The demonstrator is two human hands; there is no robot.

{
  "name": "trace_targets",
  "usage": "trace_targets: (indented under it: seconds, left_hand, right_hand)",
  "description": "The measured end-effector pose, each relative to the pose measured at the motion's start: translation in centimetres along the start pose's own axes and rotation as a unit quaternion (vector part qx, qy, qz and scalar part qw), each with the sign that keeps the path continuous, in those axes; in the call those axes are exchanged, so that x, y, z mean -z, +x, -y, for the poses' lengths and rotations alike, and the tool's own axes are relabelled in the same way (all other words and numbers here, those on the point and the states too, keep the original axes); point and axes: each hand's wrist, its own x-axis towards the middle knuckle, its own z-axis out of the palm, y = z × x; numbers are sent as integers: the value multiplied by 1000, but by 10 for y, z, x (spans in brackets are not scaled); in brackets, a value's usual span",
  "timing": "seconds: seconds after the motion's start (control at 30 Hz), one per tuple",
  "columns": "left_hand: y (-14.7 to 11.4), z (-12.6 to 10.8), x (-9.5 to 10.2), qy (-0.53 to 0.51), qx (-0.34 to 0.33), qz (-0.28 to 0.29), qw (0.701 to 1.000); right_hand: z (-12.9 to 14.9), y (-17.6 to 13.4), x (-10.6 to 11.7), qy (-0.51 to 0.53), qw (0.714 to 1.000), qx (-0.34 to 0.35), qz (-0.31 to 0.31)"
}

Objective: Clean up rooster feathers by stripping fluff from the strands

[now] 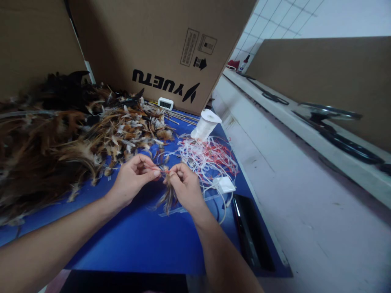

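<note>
My left hand (134, 178) pinches a thin strand between thumb and fingertips; its ends are too small to make out. Close beside it, my right hand (187, 188) is closed on the top of a small bunch of brown feathers (168, 198). The feathers hang downward over the blue table, with a bit of red at their bound upper end between the two hands. Right behind the right hand lies a tangle of white and red strings (200, 154). A large heap of brown, black and whitish feathers (91, 142) spreads to the left of my left hand.
A white spool (206, 125) stands behind the strings. A white charger (224, 184) with its cable lies near a black phone-like slab (252, 232) at the right edge of the blue table (137, 240). Behind are a small white digital display (165, 103) and a large cardboard box (159, 44).
</note>
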Motion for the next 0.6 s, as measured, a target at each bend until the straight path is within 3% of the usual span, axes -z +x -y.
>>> trace_targets:
  seconds: [0.2,0.6]
  left_hand:
    - [1,0,0,1,-5,4,1000]
    - [2,0,2,-8,-4,-4,1000]
  right_hand:
    - [4,-1,3,-139,986,75,-46]
    - [7,-1,6,-221,965,120,-77]
